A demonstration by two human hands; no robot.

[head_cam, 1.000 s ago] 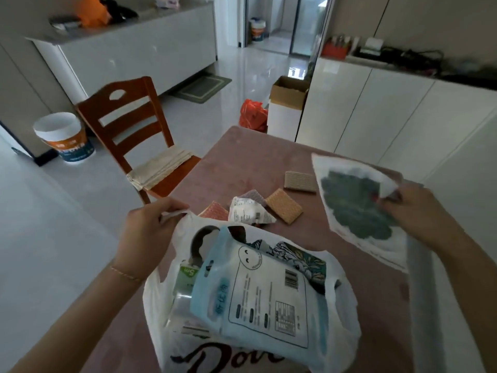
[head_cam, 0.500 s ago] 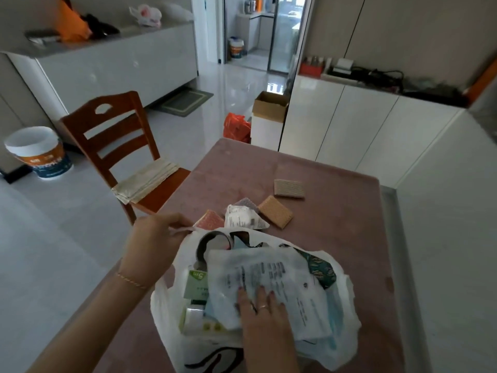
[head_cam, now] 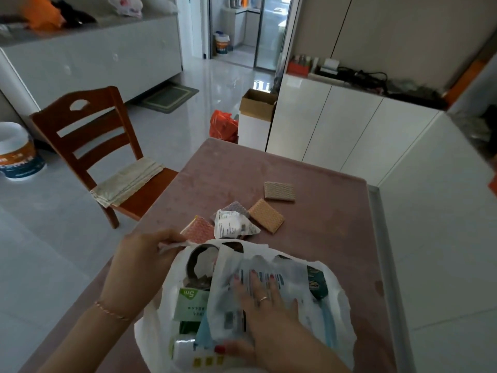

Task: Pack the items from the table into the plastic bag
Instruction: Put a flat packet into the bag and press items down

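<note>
Pink tabletop (head_cam: 309, 168): left hand (head_cam: 139, 261) pinches plastic bag (head_cam: 340, 297) rim, right hand (head_cam: 265, 305) flat, pressing pouch (head_cam: 289, 277); upper-centre sponges (head_cam: 265, 216) likely next.

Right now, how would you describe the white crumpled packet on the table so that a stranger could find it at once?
On the pink table, look just beyond the open plastic bag. There, among flat woven pads, lies the packet. It alone is white, crumpled and printed with small text; the pads are coloured and flat.
</note>
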